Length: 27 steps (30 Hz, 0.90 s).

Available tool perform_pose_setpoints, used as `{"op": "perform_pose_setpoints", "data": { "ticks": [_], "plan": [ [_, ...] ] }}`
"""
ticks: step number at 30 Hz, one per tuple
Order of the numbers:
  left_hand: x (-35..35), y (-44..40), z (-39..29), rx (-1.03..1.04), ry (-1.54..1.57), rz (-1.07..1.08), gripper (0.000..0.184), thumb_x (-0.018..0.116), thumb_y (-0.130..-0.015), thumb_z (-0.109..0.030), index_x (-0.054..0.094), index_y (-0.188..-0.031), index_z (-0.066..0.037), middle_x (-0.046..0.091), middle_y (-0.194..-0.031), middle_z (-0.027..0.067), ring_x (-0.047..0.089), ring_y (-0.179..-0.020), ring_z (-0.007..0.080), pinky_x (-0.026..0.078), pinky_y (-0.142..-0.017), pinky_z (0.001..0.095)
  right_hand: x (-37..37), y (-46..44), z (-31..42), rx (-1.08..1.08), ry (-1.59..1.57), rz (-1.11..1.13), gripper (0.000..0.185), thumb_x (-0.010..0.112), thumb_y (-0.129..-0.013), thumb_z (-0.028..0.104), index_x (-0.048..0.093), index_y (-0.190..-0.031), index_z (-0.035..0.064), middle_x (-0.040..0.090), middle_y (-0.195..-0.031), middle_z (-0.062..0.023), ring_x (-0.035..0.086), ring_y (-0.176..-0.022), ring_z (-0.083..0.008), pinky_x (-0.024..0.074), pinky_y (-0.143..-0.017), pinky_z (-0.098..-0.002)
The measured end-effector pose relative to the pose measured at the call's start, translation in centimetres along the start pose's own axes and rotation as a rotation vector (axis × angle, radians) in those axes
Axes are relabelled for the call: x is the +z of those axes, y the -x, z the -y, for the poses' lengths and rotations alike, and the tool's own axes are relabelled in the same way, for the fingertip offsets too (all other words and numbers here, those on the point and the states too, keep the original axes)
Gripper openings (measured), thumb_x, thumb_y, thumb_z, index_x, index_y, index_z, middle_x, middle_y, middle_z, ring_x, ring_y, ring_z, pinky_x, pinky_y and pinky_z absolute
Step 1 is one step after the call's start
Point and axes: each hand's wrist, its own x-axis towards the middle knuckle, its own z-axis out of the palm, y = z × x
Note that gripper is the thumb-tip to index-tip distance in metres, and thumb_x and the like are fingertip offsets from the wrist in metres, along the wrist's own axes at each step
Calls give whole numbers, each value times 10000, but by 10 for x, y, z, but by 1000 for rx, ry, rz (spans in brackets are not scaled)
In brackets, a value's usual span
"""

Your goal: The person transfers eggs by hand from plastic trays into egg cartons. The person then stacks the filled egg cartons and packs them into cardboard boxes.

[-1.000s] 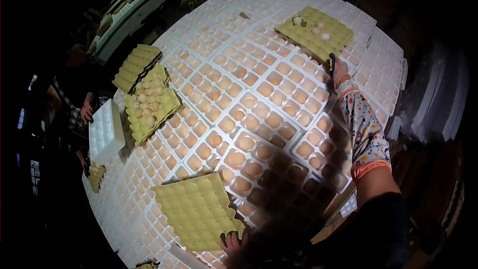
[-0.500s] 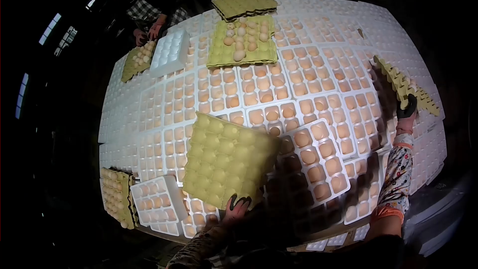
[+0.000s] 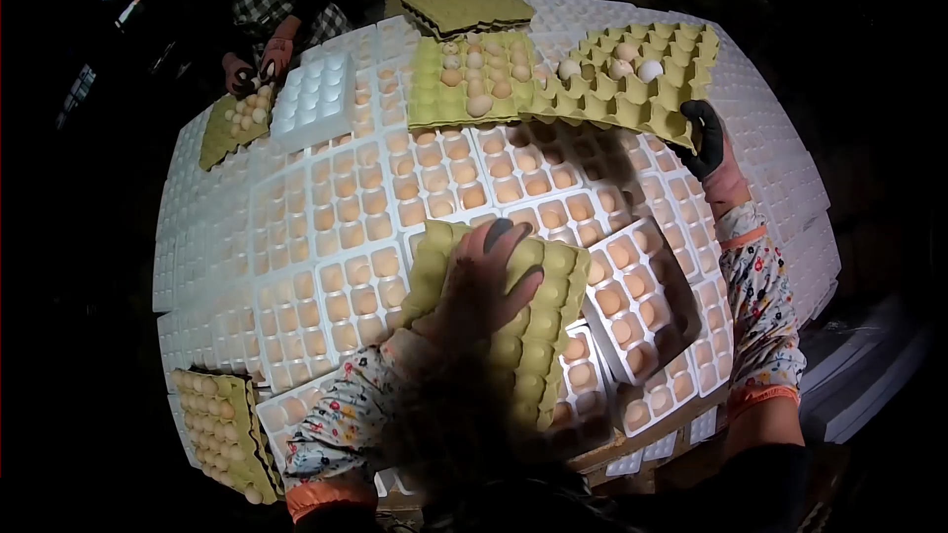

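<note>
My right hand [image 3: 713,150], in a dark-tipped glove, grips the front right corner of a yellow-green egg tray [image 3: 632,104] that carries several white and brown eggs. This tray's left end meets another yellow-green tray [image 3: 425,99] with several eggs on it. My left hand [image 3: 494,276] is above an empty yellow-green tray [image 3: 538,336] in the middle, its fingers spread; whether it touches the tray is unclear. Beneath lie white trays [image 3: 360,281] filled with brown eggs. One white tray of eggs [image 3: 632,298] lies tilted on others, right of the empty tray.
Across the table at the far left, a person's gloved hands [image 3: 259,64] handle eggs over a yellow-green tray [image 3: 212,138]. A white block-like tray [image 3: 314,99] stands beside it. Stacked empty trays [image 3: 469,8] lie at the back, and a full yellow-green tray [image 3: 212,424] sits front left.
My right hand has moved the tray with few eggs leftward, against the other egg tray. My left hand has left the empty tray's front edge and is over it, fingers spread. The view has shifted.
</note>
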Motion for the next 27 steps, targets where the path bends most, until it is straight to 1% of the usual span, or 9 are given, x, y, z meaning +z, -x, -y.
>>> {"op": "perform_pose_setpoints", "data": {
  "ticks": [3, 4, 6, 8, 12, 17, 21, 24, 27],
  "plan": [
    [-11, -101, 53, -266, 139, -129, 505, 642, -884, -207, 470, -1346, -98, 437, -1329, 187, 438, -1234, 362, 378, -1027, 412, 28, -67, 30, -86, 144, 255, 584, 717, -831, 38, 447, -1349, 39, 508, -1306, -85, 519, -1186, -204, 451, -990, -325],
    [3, -129, 102, 58, -76, -212, 453, 597, -942, -228, 468, -1347, -73, 488, -1308, 138, 470, -1219, 277, 376, -1028, 359, 42, -91, 47, -43, 97, 323, 576, 716, -838, 48, 450, -1350, 36, 513, -1307, -89, 529, -1176, -203, 456, -987, -324],
    [1, -202, 130, -416, 1289, -333, 478, 573, -975, -311, 468, -1357, -44, 551, -1245, 0, 486, -1171, 91, 372, -1001, 239, 77, -138, 53, -3, 158, 459, 527, 665, -904, 145, 449, -1370, 32, 525, -1309, -90, 547, -1159, -182, 491, -941, -309],
    [4, -249, 176, -396, 1403, -383, 471, 554, -979, -360, 467, -1371, -113, 545, -1269, -17, 507, -1085, 116, 383, -950, 243, 124, -196, 99, 541, -513, 468, 479, 558, -974, 292, 469, -1361, 25, 562, -1253, -81, 580, -1090, -154, 527, -858, -280],
    [-11, -257, 247, -532, 1555, -286, 459, 546, -968, -374, 473, -1339, -113, 561, -1217, 2, 530, -1043, 141, 426, -896, 284, 236, -262, 80, 101, -309, 669, 311, 469, -1003, 201, 579, -1200, -13, 614, -1154, -44, 561, -1040, -126, 433, -916, -250],
    [-47, -201, 303, -689, 1569, -162, 446, 536, -956, -391, 480, -1300, -114, 582, -1151, 25, 558, -990, 172, 481, -829, 336, 309, -267, 77, 368, -292, 477, 326, 591, -951, 280, 633, -1144, 20, 635, -1019, 13, 572, -853, -72, 474, -739, -224],
    [-65, -158, 294, -815, 1403, -313, 422, 563, -933, -417, 534, -1242, -131, 560, -1085, 33, 553, -922, 188, 495, -800, 359, 210, -235, 85, 341, -411, 539, 406, 541, -974, 300, 561, -1274, 28, 617, -1127, -16, 557, -1009, -103, 469, -840, -260],
    [-84, -96, 232, -879, 1051, -408, 435, 579, -920, -448, 593, -1191, -108, 571, -992, 19, 550, -854, 137, 479, -793, 292, 134, -160, 126, 668, -579, 251, 414, 666, -881, 248, 559, -1201, 9, 622, -1080, -40, 596, -929, -145, 510, -779, -272],
    [-76, -2, 209, -708, 522, -175, 489, 639, -870, -366, 572, -1183, 4, 612, -1103, 147, 589, -1025, 300, 468, -874, 396, 67, -76, 52, 117, -45, 313, 523, 802, -761, 140, 533, -1182, -14, 607, -1088, -75, 592, -956, -184, 506, -820, -300]
  ]
}}
